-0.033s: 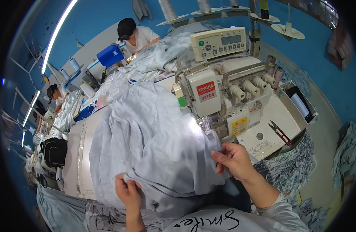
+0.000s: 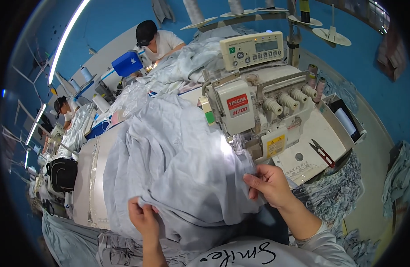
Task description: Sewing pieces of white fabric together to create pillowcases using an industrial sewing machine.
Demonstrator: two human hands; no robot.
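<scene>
Pale grey-blue fabric (image 2: 182,164) lies in loose folds across the table and hangs over its front edge. Its right edge runs up to the lit needle area of a white overlock sewing machine (image 2: 234,104). Just in front of that machine, my right hand (image 2: 271,184) pinches the fabric's edge between thumb and fingers. My left hand (image 2: 143,218) is closed on a fold lower down at the left, with part of its fingers behind the cloth. The fabric between my hands is draped and wrinkled.
Red-handled thread snips (image 2: 323,153) lie on the machine's right plate. A control panel (image 2: 251,50) stands above the machine, thread cones (image 2: 193,12) behind it. Cloth scraps (image 2: 338,187) heap below at the right. A co-worker (image 2: 158,42) bends over cloth at the back.
My left hand has shifted slightly left and up, drawing its fold of fabric along. My right hand stays in the same place.
</scene>
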